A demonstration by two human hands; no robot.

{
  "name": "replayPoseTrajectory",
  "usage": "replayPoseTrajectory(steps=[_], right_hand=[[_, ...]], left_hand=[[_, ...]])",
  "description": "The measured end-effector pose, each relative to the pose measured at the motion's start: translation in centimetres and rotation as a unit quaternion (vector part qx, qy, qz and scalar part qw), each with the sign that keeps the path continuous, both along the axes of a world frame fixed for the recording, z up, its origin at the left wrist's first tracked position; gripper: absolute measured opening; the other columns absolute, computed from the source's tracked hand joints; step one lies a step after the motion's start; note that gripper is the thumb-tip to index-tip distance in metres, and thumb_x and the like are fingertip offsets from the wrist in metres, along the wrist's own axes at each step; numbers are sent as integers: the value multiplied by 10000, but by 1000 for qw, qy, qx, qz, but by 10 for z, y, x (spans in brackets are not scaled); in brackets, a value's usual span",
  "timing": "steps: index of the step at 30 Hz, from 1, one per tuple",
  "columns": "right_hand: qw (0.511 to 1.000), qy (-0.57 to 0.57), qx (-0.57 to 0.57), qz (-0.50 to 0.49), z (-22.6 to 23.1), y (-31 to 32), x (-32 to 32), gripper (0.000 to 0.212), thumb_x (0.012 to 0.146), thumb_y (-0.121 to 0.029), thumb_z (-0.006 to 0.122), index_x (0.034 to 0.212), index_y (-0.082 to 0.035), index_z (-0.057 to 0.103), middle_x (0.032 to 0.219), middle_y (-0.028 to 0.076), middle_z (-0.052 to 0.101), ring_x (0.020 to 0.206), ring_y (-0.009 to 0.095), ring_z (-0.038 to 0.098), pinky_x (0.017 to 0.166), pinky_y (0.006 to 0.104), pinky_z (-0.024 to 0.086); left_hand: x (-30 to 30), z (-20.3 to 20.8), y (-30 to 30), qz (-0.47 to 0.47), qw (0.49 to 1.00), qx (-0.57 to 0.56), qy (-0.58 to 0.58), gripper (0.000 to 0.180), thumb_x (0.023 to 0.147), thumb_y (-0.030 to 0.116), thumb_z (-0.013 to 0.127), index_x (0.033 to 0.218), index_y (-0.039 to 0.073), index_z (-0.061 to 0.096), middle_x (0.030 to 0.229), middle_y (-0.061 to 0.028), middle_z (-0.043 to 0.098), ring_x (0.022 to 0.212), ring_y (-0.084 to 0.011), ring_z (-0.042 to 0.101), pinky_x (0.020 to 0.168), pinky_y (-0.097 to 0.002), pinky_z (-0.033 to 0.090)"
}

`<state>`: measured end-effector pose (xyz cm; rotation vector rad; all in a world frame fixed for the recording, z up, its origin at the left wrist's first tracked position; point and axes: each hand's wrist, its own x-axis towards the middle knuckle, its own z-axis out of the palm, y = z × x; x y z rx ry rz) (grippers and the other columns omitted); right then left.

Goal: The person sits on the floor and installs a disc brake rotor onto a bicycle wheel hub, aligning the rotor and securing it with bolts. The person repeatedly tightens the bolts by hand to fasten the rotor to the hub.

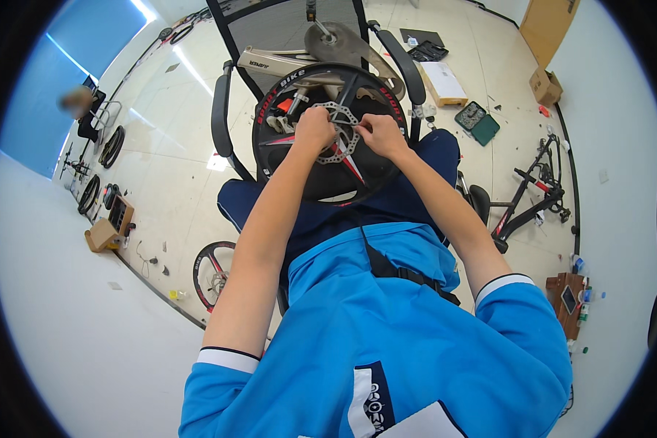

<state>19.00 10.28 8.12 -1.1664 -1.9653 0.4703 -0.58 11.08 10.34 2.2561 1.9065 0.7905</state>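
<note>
A black bicycle wheel with broad spokes and red and white markings lies across my lap and the chair in front. Over its hub, a silver brake disc is pinched at its left side by my left hand. My right hand has thumb and fingers closed together at the disc's right edge. Anything small between those fingertips is hidden. Below the held disc, more toothed silver disc shows around the hub; I cannot tell whether it is a second one.
The office chair's armrests flank the wheel. On its seat lie a pale frame part and a crank with a dark round cover. Floor items include a green tool case, a bicycle frame and another wheel. A person sits far left.
</note>
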Motion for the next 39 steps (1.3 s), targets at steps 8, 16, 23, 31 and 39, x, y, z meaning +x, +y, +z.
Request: replayPoseTrajectory(steps=[8, 16, 23, 31, 39], right_hand=[[999, 20, 11, -46, -9, -7, -7, 195, 826, -196, 707, 794, -5, 680, 721, 208, 658, 707, 383, 658, 656, 436, 520], [998, 38, 25, -50, -12, -8, -12, 193, 827, -190, 699, 788, -4, 670, 727, 222, 654, 725, 399, 656, 666, 462, 528], [996, 47, 58, -45, -13, -9, -11, 210, 833, -201, 707, 775, -8, 649, 727, 205, 660, 723, 386, 659, 658, 462, 525], [995, 8, 48, -85, -12, -21, -15, 233, 849, -209, 691, 756, -6, 628, 723, 211, 656, 714, 396, 652, 645, 471, 519], [989, 74, 36, -127, -32, -38, -30, 243, 846, -209, 702, 752, 7, 642, 701, 217, 650, 689, 402, 652, 632, 455, 516]], left_hand=[[-2, -6, 3, -5, 1000, 24, -3, 143, 719, 95, 637, 776, -6, 722, 795, -236, 678, 792, -391, 677, 795, -457, 552], [-5, -8, 3, -9, 1000, 19, -1, 150, 720, 102, 644, 775, -14, 722, 794, -240, 679, 785, -387, 682, 786, -461, 554], [-25, -9, -16, -126, 990, 25, -57, 334, 734, 70, 716, 1044, -53, 692, 873, -202, 657, 769, -330, 669, 717, -381, 538], [-27, -17, -20, -172, 980, 79, -60, 336, 732, -22, 674, 1068, -40, 683, 862, -197, 622, 825, -372, 627, 732, -407, 510], [-27, -19, -18, -163, 980, 96, -53, 320, 752, 25, 706, 1070, -7, 696, 822, -177, 629, 799, -349, 628, 718, -404, 503]])
